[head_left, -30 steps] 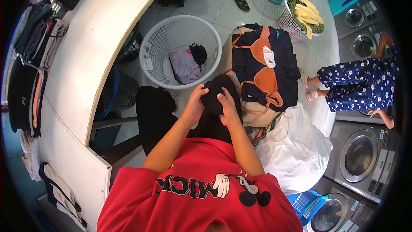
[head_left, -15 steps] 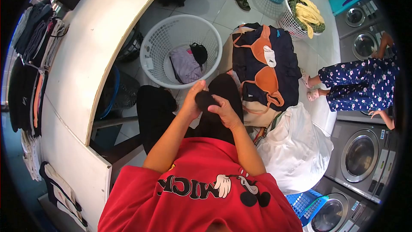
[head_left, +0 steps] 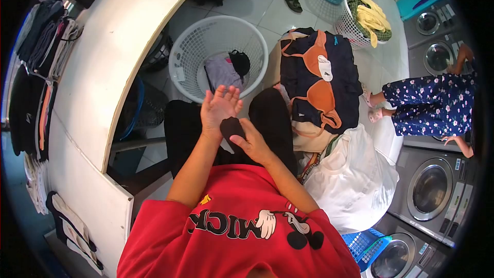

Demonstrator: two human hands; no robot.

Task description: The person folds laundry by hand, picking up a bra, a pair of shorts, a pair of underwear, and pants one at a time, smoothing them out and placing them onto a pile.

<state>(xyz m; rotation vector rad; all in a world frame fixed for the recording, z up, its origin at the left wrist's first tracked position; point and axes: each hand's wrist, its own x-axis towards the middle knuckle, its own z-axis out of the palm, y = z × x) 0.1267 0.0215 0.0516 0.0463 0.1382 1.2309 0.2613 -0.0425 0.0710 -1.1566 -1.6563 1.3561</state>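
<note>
My left hand (head_left: 218, 112) is palm up with its fingers spread, in front of the white basket. My right hand (head_left: 253, 143) grips a small black cloth bundle (head_left: 231, 129), thumb on top, right at the heel of my left palm. Just beyond, the white laundry basket (head_left: 179, 74) holds a grey-lilac garment (head_left: 222, 72) and a small black piece (head_left: 240, 63). To the right lies a stack of dark navy clothes (head_left: 346, 74) with an orange bra (head_left: 320, 95) and a small white item (head_left: 324, 67) on top.
A white bundle (head_left: 350, 183) is beside my right knee. Left stands a white counter (head_left: 85, 103) with stacked folded clothes (head_left: 38, 46). Another person (head_left: 432, 98) stands at the right by washing machines (head_left: 432, 185). A filled basket (head_left: 350, 31) and sandal (head_left: 292, 2) are farther off.
My left hand has opened and turned palm up, away from the black cloth bundle. My right hand has brought the bundle slightly closer to me and left.
</note>
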